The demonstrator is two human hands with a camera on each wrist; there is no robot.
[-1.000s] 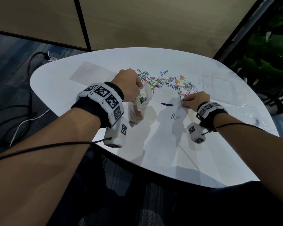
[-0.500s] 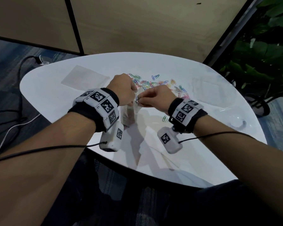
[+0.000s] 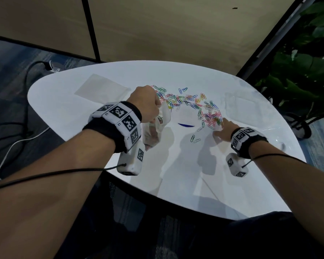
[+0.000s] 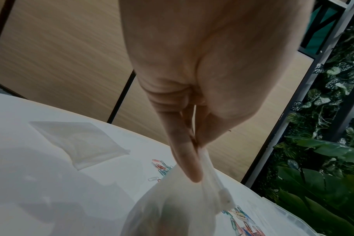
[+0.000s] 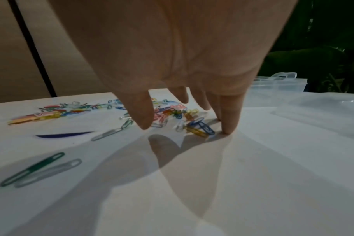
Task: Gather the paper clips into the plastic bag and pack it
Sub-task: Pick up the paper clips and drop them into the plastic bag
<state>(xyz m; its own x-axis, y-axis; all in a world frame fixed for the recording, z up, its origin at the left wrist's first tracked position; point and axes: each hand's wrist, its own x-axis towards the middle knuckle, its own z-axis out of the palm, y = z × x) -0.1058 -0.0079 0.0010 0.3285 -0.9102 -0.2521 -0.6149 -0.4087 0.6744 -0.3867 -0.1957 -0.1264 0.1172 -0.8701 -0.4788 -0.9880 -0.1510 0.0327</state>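
My left hand (image 3: 146, 104) holds a small clear plastic bag (image 3: 156, 130) upright above the table, thumb and finger pinching its rim (image 4: 198, 161); a few clips show dimly inside. Coloured paper clips (image 3: 187, 100) lie in an arc across the middle of the white table (image 3: 185, 174). My right hand (image 3: 222, 128) reaches to the arc's right end, where its straight, spread fingers (image 5: 230, 121) touch down around a small clump of clips (image 5: 198, 127). Two loose clips (image 3: 195, 139), one green and one clear, lie nearer to me.
A spare flat bag (image 3: 101, 88) lies at the table's back left. A clear plastic box (image 5: 277, 83) and a clear lid (image 3: 247, 105) sit at the right. A short blue mark (image 3: 185, 125) is on the table. Plants stand beyond the right edge, cables on the floor left.
My right hand was at the bag's mouth half a second ago; it has swung back right to the clip pile with fingers spread. My left hand still holds the bag.
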